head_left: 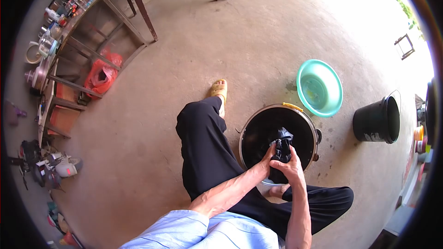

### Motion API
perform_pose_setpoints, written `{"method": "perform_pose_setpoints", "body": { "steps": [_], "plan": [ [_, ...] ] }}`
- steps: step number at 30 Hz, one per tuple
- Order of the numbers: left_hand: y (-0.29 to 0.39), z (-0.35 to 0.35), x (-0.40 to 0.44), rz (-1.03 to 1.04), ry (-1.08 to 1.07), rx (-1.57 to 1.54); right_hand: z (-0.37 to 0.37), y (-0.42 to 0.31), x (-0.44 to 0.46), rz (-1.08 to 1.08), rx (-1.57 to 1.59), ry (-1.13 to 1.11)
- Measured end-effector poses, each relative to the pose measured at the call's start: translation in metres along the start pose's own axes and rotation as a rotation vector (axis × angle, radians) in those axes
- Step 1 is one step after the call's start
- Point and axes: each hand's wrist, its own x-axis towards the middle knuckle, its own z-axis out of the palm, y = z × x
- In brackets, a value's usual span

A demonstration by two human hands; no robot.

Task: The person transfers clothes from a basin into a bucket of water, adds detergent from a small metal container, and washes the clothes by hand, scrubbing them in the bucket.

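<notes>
Over a round tub [253,133] with a dark inside and a pale rim, both my hands grip a bunched black cloth [279,150]. My left hand [267,157] closes on the cloth's left side. From the right, my right hand [291,167] is wrapped round it with the thumb across the front. The cloth looks wet and shiny at its top, where a greyish fold stands up. What lies deeper in the tub is too dark to make out. A yellow piece [293,107] sits on the tub's far rim.
A green basin [302,83] stands just beyond the tub, and a black bucket [369,122] is to the right. At the left are a cluttered wooden shelf [87,57], a red plastic bag [100,76] and a toy vehicle [67,168]. Table legs [140,7] rise at the back.
</notes>
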Motion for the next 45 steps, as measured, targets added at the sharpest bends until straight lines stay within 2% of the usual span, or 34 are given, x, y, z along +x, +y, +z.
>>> {"method": "perform_pose_setpoints", "body": {
  "steps": [2,5,6,9,11,13,14,16,17,19,21,22,23,25,27,28,29,31,33,35,37,40,41,43,44,45],
  "plan": [
    [0.013,0.028,-0.019,-0.028,0.033,0.009,-0.008,-0.006,0.004,0.165,0.274,-0.130],
    [0.026,0.056,-0.031,-0.096,0.034,0.077,-0.011,-0.005,0.005,0.167,0.315,0.034],
    [0.026,0.058,-0.032,-0.109,0.022,0.091,-0.013,0.004,0.005,0.147,0.245,0.071],
    [0.021,0.056,-0.031,-0.132,-0.125,0.302,-0.027,0.025,0.003,0.180,0.397,0.175],
    [0.053,0.086,-0.059,-0.283,0.042,0.693,-0.042,0.020,0.000,0.195,0.389,0.263],
    [0.070,0.085,-0.057,-0.169,0.119,0.894,-0.054,0.013,-0.002,0.152,0.364,0.314],
    [0.073,0.068,-0.042,-0.015,0.208,0.989,-0.058,0.006,-0.004,0.151,0.403,0.311],
    [0.067,0.003,0.010,0.443,0.456,1.296,-0.064,-0.004,-0.007,0.155,0.369,0.268],
    [0.076,0.011,0.010,0.498,0.671,1.498,-0.066,-0.006,-0.008,0.155,0.333,0.223],
    [0.083,0.001,0.023,0.185,0.798,1.739,-0.060,-0.012,-0.010,0.106,0.258,0.163],
    [0.083,-0.014,0.030,0.097,0.776,1.894,-0.054,-0.013,-0.011,0.070,0.159,0.150],
    [0.084,-0.026,0.038,0.040,0.660,1.953,-0.052,-0.014,-0.013,0.082,0.132,0.140],
    [0.079,-0.032,0.046,0.028,0.624,2.140,-0.053,-0.013,-0.013,0.080,0.101,0.111],
    [0.070,-0.051,0.061,-0.020,0.498,2.276,-0.049,-0.003,-0.013,0.108,0.134,0.099],
    [0.069,-0.067,0.061,-0.056,0.332,2.386,-0.047,-0.007,-0.016,0.113,0.162,0.104],
    [0.072,-0.078,0.068,-0.124,0.139,2.498,-0.048,-0.009,-0.016,0.127,0.125,0.088],
    [0.068,-0.088,0.073,-0.119,0.148,2.502,-0.048,-0.011,-0.016,0.140,0.087,0.072],
    [0.067,-0.084,0.077,-0.054,-0.027,2.771,-0.048,-0.014,-0.015,0.171,0.085,0.050],
    [0.076,-0.072,0.089,-0.120,-0.029,2.803,-0.048,-0.004,-0.017,0.167,0.082,0.039],
    [0.087,-0.056,0.089,0.029,0.160,2.653,-0.048,0.001,-0.019,0.139,0.048,0.050],
    [0.078,-0.071,0.087,0.013,0.152,2.700,-0.050,-0.007,-0.019,0.188,0.068,0.036],
    [0.066,-0.089,0.071,0.131,-0.176,2.933,-0.049,-0.005,-0.019,0.169,0.071,0.050],
    [0.066,-0.086,0.075,0.131,-0.163,2.935,-0.048,-0.005,-0.020,0.162,0.073,0.045],
    [0.075,-0.059,0.077,0.285,-0.089,2.811,-0.048,-0.011,-0.019,0.164,0.080,0.050],
    [0.077,-0.059,0.076,0.490,-0.057,2.804,-0.049,-0.018,-0.021,0.185,0.075,0.042],
    [0.072,-0.069,0.079,0.495,-0.039,2.808,-0.047,-0.016,-0.021,0.173,0.077,0.035]
  ]
}}
